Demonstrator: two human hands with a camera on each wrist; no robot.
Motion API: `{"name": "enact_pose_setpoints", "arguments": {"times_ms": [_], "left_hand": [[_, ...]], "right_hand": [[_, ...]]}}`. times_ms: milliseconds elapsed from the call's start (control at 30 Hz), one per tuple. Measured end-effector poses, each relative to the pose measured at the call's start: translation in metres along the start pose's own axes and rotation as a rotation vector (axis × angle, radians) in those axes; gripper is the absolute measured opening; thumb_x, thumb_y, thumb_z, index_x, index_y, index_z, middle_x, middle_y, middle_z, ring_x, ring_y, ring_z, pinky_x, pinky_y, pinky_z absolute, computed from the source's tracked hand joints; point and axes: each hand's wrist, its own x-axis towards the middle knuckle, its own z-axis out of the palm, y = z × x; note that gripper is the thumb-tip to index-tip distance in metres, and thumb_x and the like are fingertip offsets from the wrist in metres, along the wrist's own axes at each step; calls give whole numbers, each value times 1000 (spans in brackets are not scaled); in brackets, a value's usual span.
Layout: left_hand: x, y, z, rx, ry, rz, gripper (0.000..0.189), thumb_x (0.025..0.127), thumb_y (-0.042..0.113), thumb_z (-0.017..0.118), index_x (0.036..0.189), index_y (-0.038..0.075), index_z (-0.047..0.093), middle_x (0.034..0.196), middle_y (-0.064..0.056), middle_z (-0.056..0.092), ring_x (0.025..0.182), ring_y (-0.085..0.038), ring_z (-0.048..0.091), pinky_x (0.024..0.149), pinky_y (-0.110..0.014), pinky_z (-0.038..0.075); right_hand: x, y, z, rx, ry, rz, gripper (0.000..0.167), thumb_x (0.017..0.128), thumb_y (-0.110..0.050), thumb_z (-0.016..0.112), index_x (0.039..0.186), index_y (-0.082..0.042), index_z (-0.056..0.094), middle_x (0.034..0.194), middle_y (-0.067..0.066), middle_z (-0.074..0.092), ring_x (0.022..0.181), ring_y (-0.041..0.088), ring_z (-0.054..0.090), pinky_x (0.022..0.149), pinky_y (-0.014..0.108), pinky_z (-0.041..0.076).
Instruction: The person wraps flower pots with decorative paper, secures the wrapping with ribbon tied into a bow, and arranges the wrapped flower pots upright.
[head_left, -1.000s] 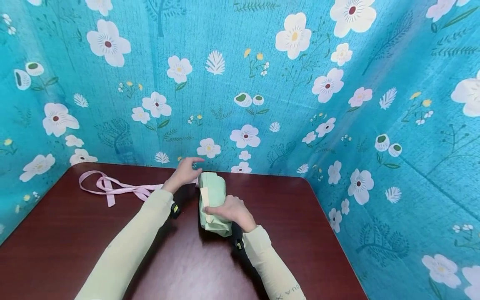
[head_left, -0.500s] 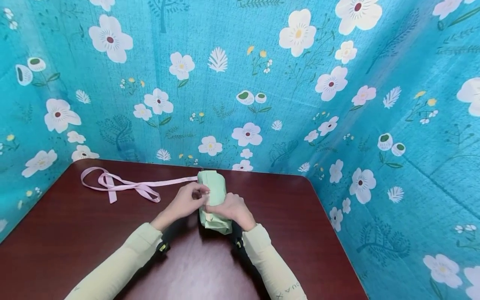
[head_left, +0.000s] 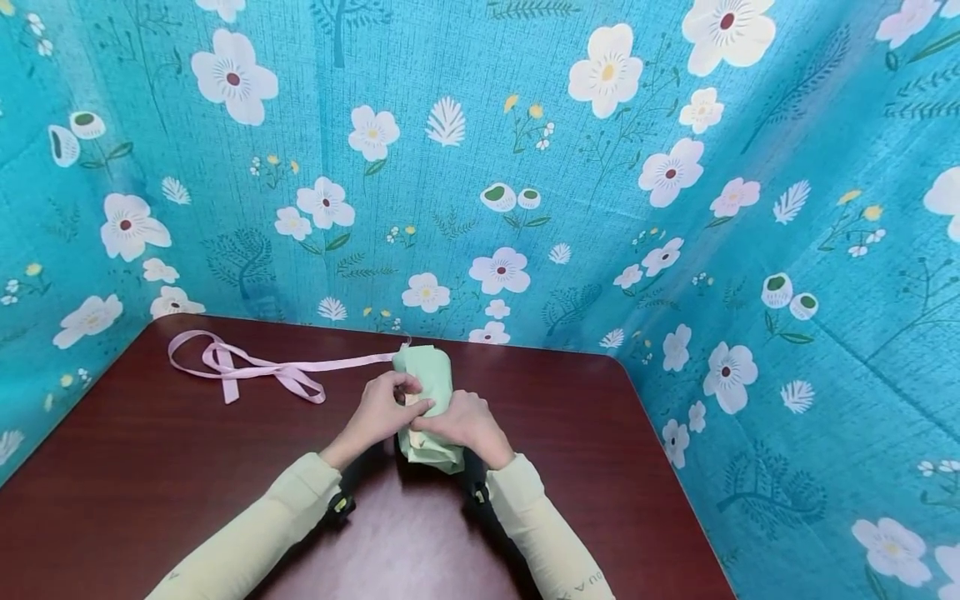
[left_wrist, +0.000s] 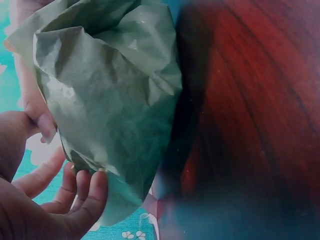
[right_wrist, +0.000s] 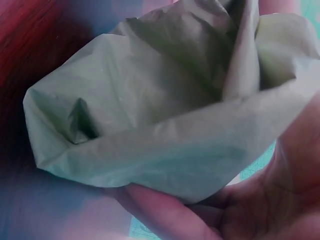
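Observation:
A light green paper-wrapped package [head_left: 431, 371] lies lengthwise near the table's back edge, a pale strip showing along its top. My right hand [head_left: 474, 423] grips it from the right, thumb across the top. My left hand [head_left: 380, 414] is at its left side, thumb over the top near the right thumb. In the left wrist view, curled fingers [left_wrist: 95, 195] of the left hand touch the creased paper [left_wrist: 115, 95]. The right wrist view has the crumpled near end [right_wrist: 165, 135] of the paper with right-hand fingers [right_wrist: 165, 212] beneath. What is inside is hidden.
A pink ribbon [head_left: 300, 367] lies looped on the dark red-brown table [head_left: 585, 500], running from the left to the package's far end. A blue flowered cloth [head_left: 450, 167] hangs behind the table and along its sides.
My left hand has come back from beyond the package's far left corner to its left side, the fingers now at the paper. The right hand keeps its grip; the package stays nearly in place.

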Motion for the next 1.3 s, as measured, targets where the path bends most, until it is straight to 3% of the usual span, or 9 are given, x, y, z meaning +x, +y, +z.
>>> {"name": "enact_pose_setpoints", "arguments": {"times_ms": [200,333,467,633,800,967,1067,1200,1300], "left_hand": [[1,8,-6,69,-33,1,29,79,23,88,100,9,74,103,-10,66,99,-28,54,87,-41,43],[1,12,-6,168,0,166,31,77,18,90,105,10,78,119,-16,59,116,-39,43,94,-54,34],[1,13,-8,209,-128,336,16,87,8,79,104,5,81,126,-17,66,121,-37,59,103,-49,47],[0,14,-14,187,-275,341,20,96,11,70,110,1,79,128,-21,68,123,-32,64,99,-47,53],[-4,11,-17,176,-327,345,39,96,30,72,120,0,73,138,-22,62,131,-32,58,103,-46,50],[-9,8,-18,186,-336,341,60,86,43,81,126,-1,70,143,-20,58,134,-30,55,106,-45,48],[-8,7,-19,208,-327,335,64,79,43,87,125,1,71,143,-17,59,134,-28,55,107,-42,48],[-8,6,-20,240,-333,331,63,78,41,88,125,3,72,143,-14,60,134,-29,55,106,-43,48],[-10,7,-19,251,-370,337,63,81,39,86,128,1,70,146,-16,57,139,-34,50,111,-46,44]], "right_hand": [[-2,-1,3,43,-36,27,63,69,-75,73,65,-14,57,62,1,57,58,16,53,51,31,45],[-3,0,4,48,-47,36,67,68,-78,72,68,-12,59,65,3,59,61,18,57,54,32,47],[-2,1,5,59,-53,24,64,68,-76,73,62,-14,56,59,1,54,58,17,55,53,31,47],[-1,5,2,108,-116,-36,56,70,-75,73,63,-20,61,57,-3,55,58,13,56,53,30,48],[6,29,-21,222,-395,-208,55,81,-66,74,108,-19,70,84,-4,69,73,12,66,68,35,57],[29,64,-51,388,-630,-306,54,104,-29,59,147,2,48,124,11,69,108,26,69,92,44,57],[49,73,-57,416,-550,-326,42,107,-12,50,143,8,51,128,22,66,115,36,66,96,48,55],[80,71,-45,216,-313,-379,37,106,-8,48,139,4,58,135,19,63,124,33,61,103,46,51],[99,64,-30,89,-238,-402,39,103,-4,48,140,4,58,148,21,53,138,35,49,112,49,42]]}}
